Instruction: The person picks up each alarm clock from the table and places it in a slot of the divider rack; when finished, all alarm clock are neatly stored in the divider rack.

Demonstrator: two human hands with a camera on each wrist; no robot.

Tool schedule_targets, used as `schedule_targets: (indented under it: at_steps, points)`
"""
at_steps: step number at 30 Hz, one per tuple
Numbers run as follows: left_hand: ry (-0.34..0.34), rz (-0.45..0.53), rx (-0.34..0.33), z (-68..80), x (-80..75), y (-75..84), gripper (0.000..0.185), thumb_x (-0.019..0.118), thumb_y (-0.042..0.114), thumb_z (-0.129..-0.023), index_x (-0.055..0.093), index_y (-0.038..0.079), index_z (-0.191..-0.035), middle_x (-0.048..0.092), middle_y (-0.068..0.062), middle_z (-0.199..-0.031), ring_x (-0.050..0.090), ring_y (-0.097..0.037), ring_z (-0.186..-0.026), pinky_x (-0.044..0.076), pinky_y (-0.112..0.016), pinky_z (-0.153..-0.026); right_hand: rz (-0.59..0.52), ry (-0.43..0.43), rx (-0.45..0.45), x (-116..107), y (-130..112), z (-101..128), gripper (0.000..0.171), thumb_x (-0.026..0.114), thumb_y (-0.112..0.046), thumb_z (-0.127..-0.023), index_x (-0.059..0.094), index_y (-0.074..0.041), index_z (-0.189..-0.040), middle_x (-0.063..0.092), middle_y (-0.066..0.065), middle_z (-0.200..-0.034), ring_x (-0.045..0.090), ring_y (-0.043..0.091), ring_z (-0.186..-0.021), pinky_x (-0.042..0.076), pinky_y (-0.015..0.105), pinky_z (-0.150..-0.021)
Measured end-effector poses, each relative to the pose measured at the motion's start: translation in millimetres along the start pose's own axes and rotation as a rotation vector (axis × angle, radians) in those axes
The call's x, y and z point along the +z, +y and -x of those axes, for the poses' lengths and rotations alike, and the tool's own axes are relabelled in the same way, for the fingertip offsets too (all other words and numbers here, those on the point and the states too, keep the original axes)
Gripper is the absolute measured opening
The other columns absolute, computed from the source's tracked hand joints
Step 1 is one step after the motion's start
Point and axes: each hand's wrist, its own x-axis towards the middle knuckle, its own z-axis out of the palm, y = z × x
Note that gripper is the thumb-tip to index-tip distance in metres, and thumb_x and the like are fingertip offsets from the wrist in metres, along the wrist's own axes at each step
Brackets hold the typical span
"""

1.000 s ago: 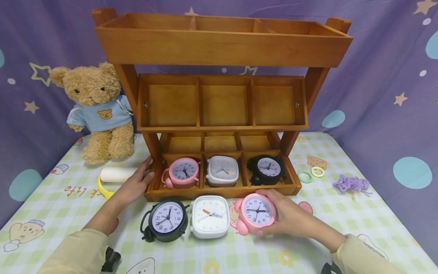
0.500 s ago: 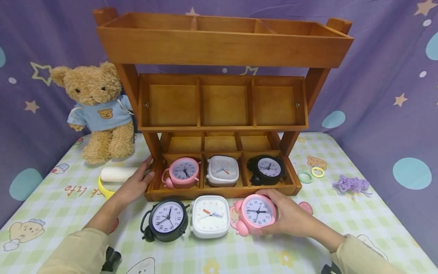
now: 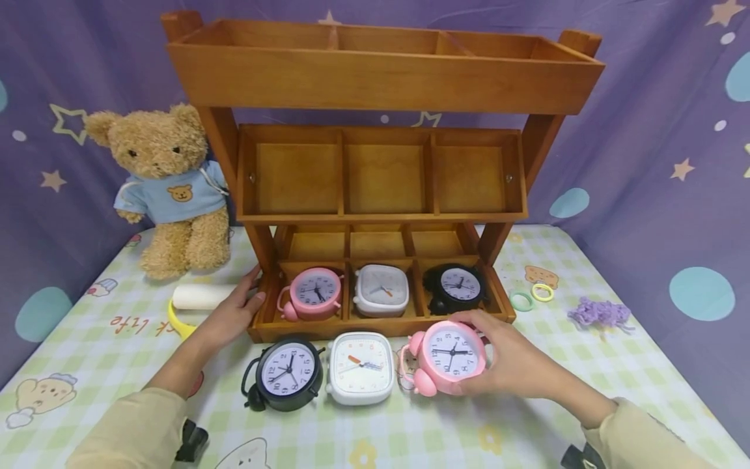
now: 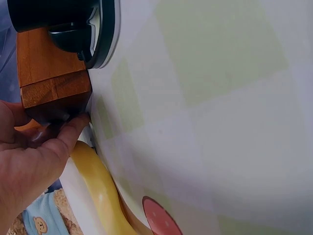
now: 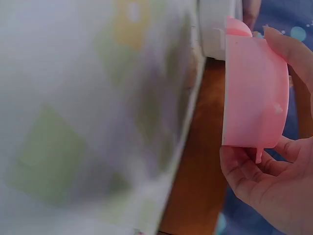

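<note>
My right hand point(image 3: 515, 361) grips a pink twin-bell alarm clock point(image 3: 454, 352) by its rim, fingers and thumb on opposite sides. In the right wrist view the pink clock point(image 5: 254, 93) is edge-on, apart from the cloth. A white square clock point(image 3: 360, 368) and a black alarm clock point(image 3: 288, 374) lie face up to its left. My left hand point(image 3: 231, 316) rests against the left end of the wooden rack's base point(image 3: 375, 330); in the left wrist view its fingertips touch the base's end, thumb and finger spread. Some of its fingers are hidden.
The rack's lowest tray holds a pink clock point(image 3: 315, 293), a white clock point(image 3: 381, 290) and a black clock point(image 3: 459, 286). The upper tray point(image 3: 387, 85) overhangs them. A teddy bear point(image 3: 166, 189), white roll point(image 3: 202, 296), two rings point(image 3: 542, 292) and purple yarn point(image 3: 599, 314) lie around.
My right hand has raised the pink alarm clock off the cloth and shifted it slightly right, away from the white clock. My left hand has stayed at the rack.
</note>
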Motion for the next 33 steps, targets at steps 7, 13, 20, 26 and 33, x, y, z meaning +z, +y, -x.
schedule_targets:
  at_steps: [7, 13, 20, 26, 33]
  points:
    - [0.008, -0.011, 0.016, 0.5, -1.2, -0.7, 0.064, 0.038, 0.012, -0.110, 0.002, -0.006, -0.160, 0.025, -0.043, -0.152, 0.022, -0.058, -0.143, 0.016, -0.068, -0.115, -0.011, 0.038, -0.044, -21, -20, -9, 0.094, 0.096, -0.050, -0.061, 0.055, -0.016, -0.139, 0.062, -0.008, -0.120, 0.062, 0.013, -0.103, 0.053, 0.035, -0.088]
    - [0.016, -0.016, 0.020, 1.2, -0.4, 1.8, 0.064, 0.039, 0.010, -0.109, 0.003, -0.007, -0.159, 0.026, -0.044, -0.151, 0.023, -0.058, -0.142, 0.016, -0.068, -0.115, 0.008, 0.055, -0.122, -34, -36, -23, 0.092, 0.097, -0.045, -0.063, 0.055, -0.016, -0.139, 0.062, -0.006, -0.120, 0.061, 0.015, -0.104, 0.054, 0.038, -0.088]
    - [0.022, -0.014, 0.018, 0.9, 1.8, 1.6, 0.063, 0.038, 0.010, -0.109, 0.003, -0.008, -0.159, 0.024, -0.044, -0.151, 0.023, -0.058, -0.142, 0.017, -0.069, -0.115, 0.041, 0.054, -0.197, -42, -55, -43, 0.089, 0.097, -0.043, -0.064, 0.055, -0.015, -0.138, 0.062, -0.005, -0.123, 0.060, 0.016, -0.106, 0.052, 0.044, -0.088]
    - [0.027, -0.013, 0.029, 0.4, 1.5, -0.3, 0.064, 0.039, 0.010, -0.109, 0.004, -0.008, -0.159, 0.026, -0.044, -0.151, 0.023, -0.058, -0.142, 0.016, -0.068, -0.115, 0.040, 0.057, -0.259, -50, -78, -65, 0.091, 0.098, -0.043, -0.062, 0.055, -0.015, -0.138, 0.062, -0.008, -0.123, 0.060, 0.012, -0.107, 0.052, 0.040, -0.090]
    - [0.029, -0.038, 0.010, 1.1, 1.2, 0.3, 0.064, 0.039, 0.013, -0.109, 0.004, -0.006, -0.160, 0.026, -0.043, -0.152, 0.022, -0.057, -0.143, 0.016, -0.068, -0.115, 0.049, 0.051, -0.283, -56, -104, -89, 0.093, 0.097, -0.045, -0.063, 0.054, -0.016, -0.141, 0.062, -0.006, -0.127, 0.058, 0.014, -0.111, 0.051, 0.042, -0.091]
